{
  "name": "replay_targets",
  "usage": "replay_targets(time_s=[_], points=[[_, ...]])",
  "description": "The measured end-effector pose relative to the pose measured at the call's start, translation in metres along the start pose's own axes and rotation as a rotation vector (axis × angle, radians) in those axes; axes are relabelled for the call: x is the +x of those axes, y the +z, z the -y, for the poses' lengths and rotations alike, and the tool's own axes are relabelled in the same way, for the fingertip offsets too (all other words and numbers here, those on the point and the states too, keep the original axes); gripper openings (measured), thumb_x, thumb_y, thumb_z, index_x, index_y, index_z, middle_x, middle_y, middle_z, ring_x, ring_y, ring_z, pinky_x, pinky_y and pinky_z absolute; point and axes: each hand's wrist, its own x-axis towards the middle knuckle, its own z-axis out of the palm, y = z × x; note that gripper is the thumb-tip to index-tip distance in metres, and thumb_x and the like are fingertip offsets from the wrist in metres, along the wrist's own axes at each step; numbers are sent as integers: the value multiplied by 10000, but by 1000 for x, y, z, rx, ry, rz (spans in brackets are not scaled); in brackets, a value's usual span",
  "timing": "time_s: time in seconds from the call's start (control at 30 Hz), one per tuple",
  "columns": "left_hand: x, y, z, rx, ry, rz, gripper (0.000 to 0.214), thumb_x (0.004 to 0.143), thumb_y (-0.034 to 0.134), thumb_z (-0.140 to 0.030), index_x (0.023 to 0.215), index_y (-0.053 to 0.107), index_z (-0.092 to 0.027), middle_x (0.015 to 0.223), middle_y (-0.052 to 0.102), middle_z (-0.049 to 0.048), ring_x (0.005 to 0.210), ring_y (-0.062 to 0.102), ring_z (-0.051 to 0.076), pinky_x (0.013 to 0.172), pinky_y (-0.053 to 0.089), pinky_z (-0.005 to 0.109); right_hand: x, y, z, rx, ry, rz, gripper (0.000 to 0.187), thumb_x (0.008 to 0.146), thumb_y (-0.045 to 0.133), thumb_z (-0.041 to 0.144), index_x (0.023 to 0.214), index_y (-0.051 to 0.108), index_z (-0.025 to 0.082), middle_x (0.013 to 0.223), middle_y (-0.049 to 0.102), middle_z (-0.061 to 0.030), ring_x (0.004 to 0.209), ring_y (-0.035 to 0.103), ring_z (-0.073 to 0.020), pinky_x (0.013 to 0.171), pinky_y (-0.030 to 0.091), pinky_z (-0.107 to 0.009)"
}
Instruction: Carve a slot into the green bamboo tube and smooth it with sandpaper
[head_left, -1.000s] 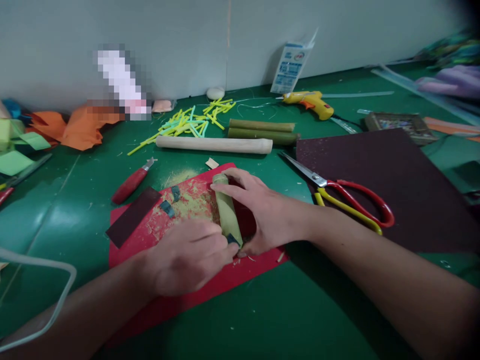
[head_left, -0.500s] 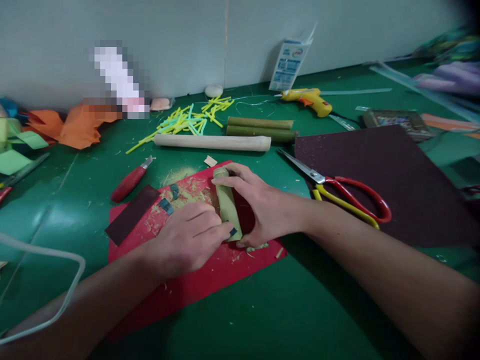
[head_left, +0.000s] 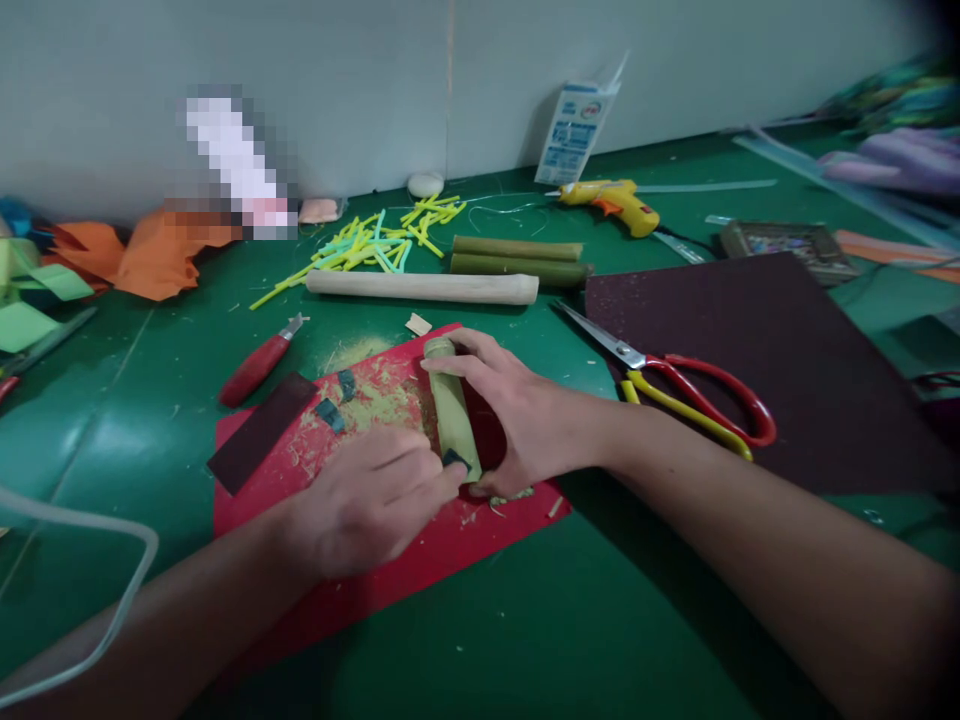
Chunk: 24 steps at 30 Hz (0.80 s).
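Note:
A short pale-green bamboo piece [head_left: 450, 410] lies on a red mat [head_left: 420, 560] dusted with yellow shavings. My right hand [head_left: 517, 415] is wrapped over the bamboo piece and holds it down on the mat. My left hand [head_left: 371, 500] is closed in a pinch on a small dark scrap [head_left: 454, 459] pressed against the near end of the bamboo. Two more dark scraps [head_left: 337, 397] lie on the mat beside the shavings.
A dark sandpaper strip [head_left: 259, 432], a red-handled knife [head_left: 259, 365], a wooden dowel [head_left: 424, 287], two bamboo sticks [head_left: 517, 258], red-and-yellow scissors [head_left: 675, 385], a large dark sheet [head_left: 757, 360], a yellow glue gun [head_left: 611, 203], cut straws [head_left: 375, 243] and coloured paper [head_left: 142, 255] lie on the green table [head_left: 570, 630].
My left hand slid back and forth along the near end of the bamboo with the dark scrap. My right hand kept its hold on the bamboo.

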Motion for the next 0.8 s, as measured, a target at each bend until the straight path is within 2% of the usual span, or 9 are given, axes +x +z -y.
replay_targets(time_s=[0.1, 0.23, 0.47, 0.8], points=[[1, 0, 2, 47, -13, -12, 132, 892, 497, -149, 934, 620, -126, 713, 636, 21, 698, 578, 146, 681, 477, 302, 0, 0, 0, 9, -19, 1, 1061, 448, 800, 413, 1352, 285, 202, 1397, 213, -165, 1334, 209, -323, 1052, 268, -482], [2, -2, 2, -33, 32, 17, 126, 884, 505, -122, 960, 605, -112, 721, 640, 21, 701, 581, 143, 658, 467, 287, 0, -1, -1, 4, -33, 6, 1074, 449, 797, 417, 1365, 272, 218, 1402, 207, -159, 1327, 216, -327, 1049, 270, -488], [-1, -2, -1, -67, 12, 28, 132, 893, 494, -122, 968, 602, -128, 732, 639, 18, 712, 580, 144, 655, 465, 288, 1, 1, -2, 12, -39, 4, 1094, 428, 806, 402, 1365, 281, 191, 1397, 199, -171, 1326, 210, -326, 1056, 255, -469], [0, -1, -3, -56, -8, 27, 127, 884, 502, -115, 953, 608, -109, 720, 632, 30, 709, 567, 161, 648, 447, 309, 0, 0, -2, 26, -68, -3, 1070, 451, 791, 385, 1374, 267, 246, 1399, 204, -143, 1325, 204, -340, 1046, 254, -512]])
